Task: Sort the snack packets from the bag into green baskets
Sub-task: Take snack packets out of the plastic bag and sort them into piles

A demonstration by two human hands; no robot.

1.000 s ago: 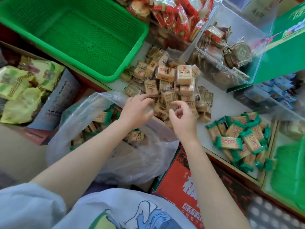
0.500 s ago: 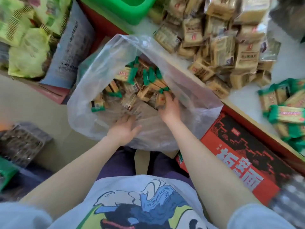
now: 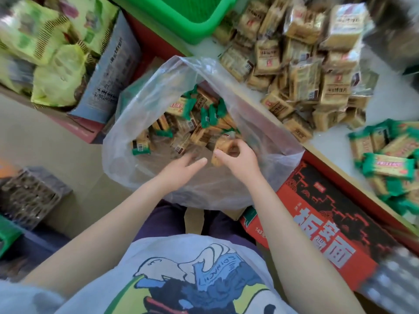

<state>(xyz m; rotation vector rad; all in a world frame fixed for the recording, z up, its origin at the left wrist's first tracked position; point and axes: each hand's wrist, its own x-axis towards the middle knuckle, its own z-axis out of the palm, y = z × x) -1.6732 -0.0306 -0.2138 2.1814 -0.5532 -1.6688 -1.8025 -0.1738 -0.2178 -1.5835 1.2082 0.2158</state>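
The right hand (image 3: 240, 158) is inside the clear plastic bag (image 3: 267, 141) and grasps a tan snack packet (image 3: 223, 143) with curled fingers. The left hand (image 3: 181, 166), just at its 9 o'clock, is released, its fingers straight. At 1 o'clock a heap of tan packets (image 3: 301, 64) lies on the desk (image 3: 385, 91); at 3 o'clock lie green-ended packets (image 3: 387, 165); at 12 o'clock stands a green basket (image 3: 181, 26).

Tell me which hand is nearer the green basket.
Right. The right hand holds a packet inside the bag, below the basket; the left hand lies lower still, further from it.
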